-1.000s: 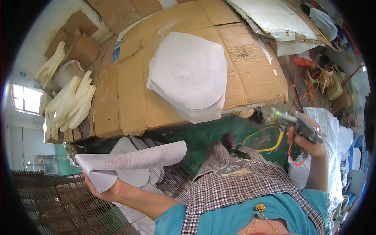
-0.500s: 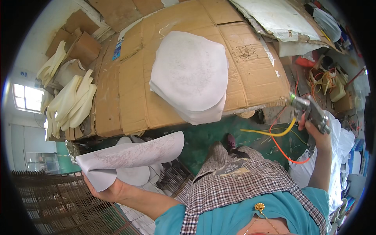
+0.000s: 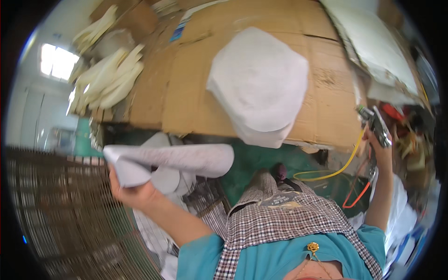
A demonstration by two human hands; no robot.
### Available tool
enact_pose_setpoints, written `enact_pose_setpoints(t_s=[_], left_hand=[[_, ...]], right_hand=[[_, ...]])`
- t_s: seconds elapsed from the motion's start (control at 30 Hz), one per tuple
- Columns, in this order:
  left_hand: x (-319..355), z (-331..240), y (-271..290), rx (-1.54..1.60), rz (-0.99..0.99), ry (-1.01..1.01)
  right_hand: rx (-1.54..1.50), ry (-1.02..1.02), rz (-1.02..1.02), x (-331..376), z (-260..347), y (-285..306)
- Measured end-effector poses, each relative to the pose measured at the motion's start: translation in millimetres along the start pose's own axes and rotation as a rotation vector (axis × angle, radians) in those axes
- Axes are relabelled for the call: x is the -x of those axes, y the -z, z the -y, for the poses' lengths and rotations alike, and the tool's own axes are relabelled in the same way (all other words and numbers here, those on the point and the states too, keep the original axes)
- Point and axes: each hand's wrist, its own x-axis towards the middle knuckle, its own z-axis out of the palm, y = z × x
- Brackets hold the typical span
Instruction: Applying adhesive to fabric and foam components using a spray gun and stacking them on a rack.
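Note:
My left hand [image 3: 135,189] grips a curled white foam sheet [image 3: 172,161], held out at the lower left below the table edge. My right hand [image 3: 380,149] is raised at the right and closed on a metal tool [image 3: 373,123] with a yellow hose [image 3: 340,168] and a red cable [image 3: 357,196] trailing down from it. On the cardboard-covered table [image 3: 186,93] lies a stack of white foam sheets [image 3: 259,86], its near edge hanging over the table front. Both hands are apart from that stack.
More pale foam pieces [image 3: 109,77] are piled at the table's left end. A brown wire mesh rack [image 3: 56,210] fills the lower left. White sheets [image 3: 373,51] and clutter lie at the right. Green floor [image 3: 252,158] shows under the table; my checked apron [image 3: 284,214] hangs in front.
My right hand has carried the tool up and to the right, away from the table front. The view has swung, and my left hand keeps the curled sheet, now a little higher.

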Motion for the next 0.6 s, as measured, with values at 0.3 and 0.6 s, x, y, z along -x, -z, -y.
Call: enact_pose_setpoints(t_s=[0.3, 0.6], left_hand=[[34.7, -33.6, 11.3, 0.148, -0.044, 0.013], [93.5, -126.4, 113.0, 0.068, -0.282, -0.181]], right_hand=[[-0.277, -0.309, 0.942, -63.0, -56.4, -226.8], [-1.197, -0.746, 1.23, 14.7, -24.3, -443.5]])
